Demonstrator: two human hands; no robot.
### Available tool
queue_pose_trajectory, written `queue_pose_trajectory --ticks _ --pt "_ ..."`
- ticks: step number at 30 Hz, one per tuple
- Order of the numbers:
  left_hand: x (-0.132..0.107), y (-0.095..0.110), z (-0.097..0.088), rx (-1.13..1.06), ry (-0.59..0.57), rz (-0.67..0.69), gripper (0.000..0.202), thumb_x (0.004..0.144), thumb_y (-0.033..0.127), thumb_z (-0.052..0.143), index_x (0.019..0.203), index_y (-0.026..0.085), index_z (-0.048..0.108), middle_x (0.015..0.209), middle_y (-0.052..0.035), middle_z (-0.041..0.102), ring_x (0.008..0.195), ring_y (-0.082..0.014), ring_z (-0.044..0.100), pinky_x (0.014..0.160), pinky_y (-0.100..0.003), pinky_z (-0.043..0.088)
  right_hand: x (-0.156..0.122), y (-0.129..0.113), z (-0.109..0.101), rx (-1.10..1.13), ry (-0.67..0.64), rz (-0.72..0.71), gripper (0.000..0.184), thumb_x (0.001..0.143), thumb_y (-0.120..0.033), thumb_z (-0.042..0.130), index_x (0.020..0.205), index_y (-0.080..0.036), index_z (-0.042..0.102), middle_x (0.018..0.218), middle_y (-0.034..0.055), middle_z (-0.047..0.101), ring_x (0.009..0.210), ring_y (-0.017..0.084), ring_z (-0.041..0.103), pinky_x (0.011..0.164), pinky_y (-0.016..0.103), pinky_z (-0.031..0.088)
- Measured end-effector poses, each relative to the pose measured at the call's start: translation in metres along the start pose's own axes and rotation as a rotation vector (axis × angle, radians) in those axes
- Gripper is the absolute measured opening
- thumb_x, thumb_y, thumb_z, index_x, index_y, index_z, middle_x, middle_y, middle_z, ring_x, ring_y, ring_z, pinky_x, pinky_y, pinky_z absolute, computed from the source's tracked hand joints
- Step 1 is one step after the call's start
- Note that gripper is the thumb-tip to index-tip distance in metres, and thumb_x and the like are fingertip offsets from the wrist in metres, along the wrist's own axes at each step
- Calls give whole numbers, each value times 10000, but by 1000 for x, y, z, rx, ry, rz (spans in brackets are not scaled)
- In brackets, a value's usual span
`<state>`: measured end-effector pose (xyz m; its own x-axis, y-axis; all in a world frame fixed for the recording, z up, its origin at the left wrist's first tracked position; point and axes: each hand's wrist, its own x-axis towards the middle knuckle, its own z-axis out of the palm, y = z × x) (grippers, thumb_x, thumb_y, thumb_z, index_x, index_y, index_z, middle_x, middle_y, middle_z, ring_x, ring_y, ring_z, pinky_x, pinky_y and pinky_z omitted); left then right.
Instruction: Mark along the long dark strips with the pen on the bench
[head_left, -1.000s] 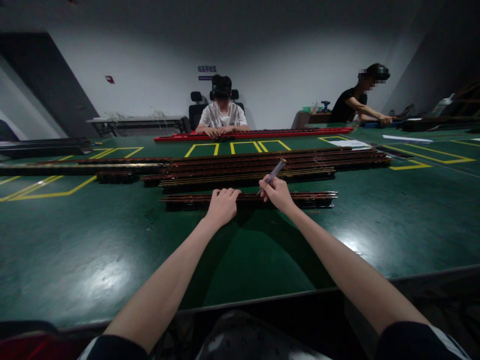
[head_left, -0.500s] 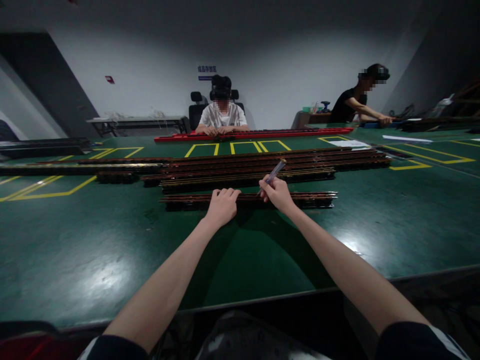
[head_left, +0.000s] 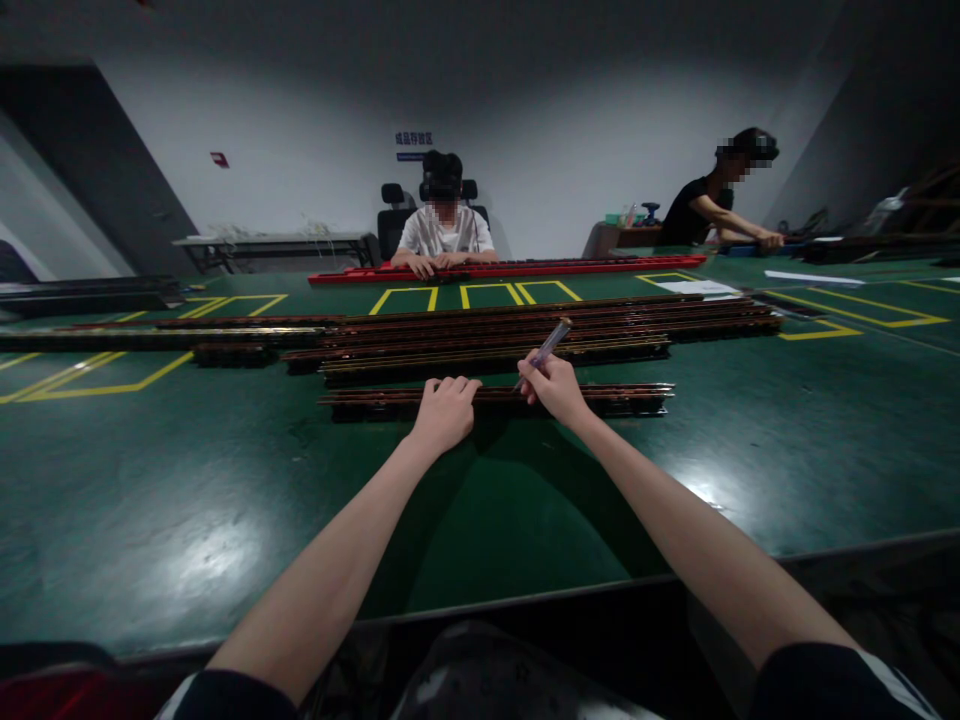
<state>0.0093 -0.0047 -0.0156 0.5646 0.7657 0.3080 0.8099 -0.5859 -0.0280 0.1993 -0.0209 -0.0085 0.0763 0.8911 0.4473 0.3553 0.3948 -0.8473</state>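
My left hand rests on a bundle of long, dark strips with copper-coloured edges, its fingers curled over the far side. To its right, my right hand pinches a slim pen-like tool with a clear, purplish barrel and a brownish end. The tool leans up and to the right, and its thin tip points down at the strips; whether it touches them I cannot tell. Just behind lies a larger stack of similar strips.
The green table carries yellow tape outlines. Across it, a person in a white shirt sits behind a long red rail. Another person leans in at the right. Dark profiles lie on the left, white paper behind the stack.
My hands and the tool hold the same position. A hand of the person opposite has shifted slightly.
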Motion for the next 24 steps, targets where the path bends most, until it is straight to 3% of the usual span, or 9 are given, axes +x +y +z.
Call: queue_pose_trajectory --ticks 24 --pt "0 1 -2 -12 3 -9 449 867 137 346 1262 160 559 1259 -125 625 1141 -264 559 996 -473 370 0 0 0 13 -2 4 421 799 -596 577 711 -190 513 542 -8 578 396 92 515 397 212 447"
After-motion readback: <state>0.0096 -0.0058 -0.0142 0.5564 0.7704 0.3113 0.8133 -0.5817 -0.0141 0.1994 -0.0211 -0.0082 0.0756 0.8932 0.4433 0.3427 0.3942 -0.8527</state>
